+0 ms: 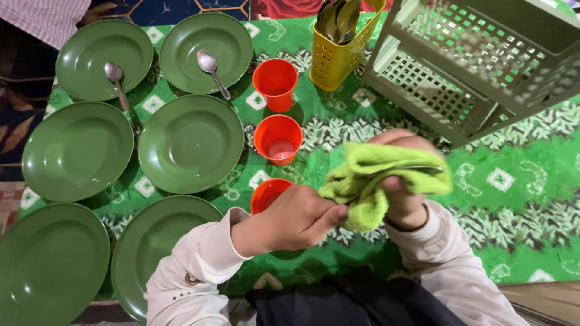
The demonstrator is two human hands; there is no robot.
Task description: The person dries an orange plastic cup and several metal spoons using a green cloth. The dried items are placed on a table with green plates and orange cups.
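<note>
Two hands meet over a green mat: the left hand point(290, 220) pinches a spoon handle, while the right hand point(402, 181) grips a green cloth point(374, 175) wrapped around it, beside six green plates point(190, 142).

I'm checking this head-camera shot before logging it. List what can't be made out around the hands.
- Utensil in the right hand: the yellow-green cloth wraps it; only a thin metal strip shows.
- Nearest orange cup: the left hand hides its near side.
- Cutlery in the yellow basket: cut off by the top edge.
- Slatted rack: blurred, cropped at the right.
</note>
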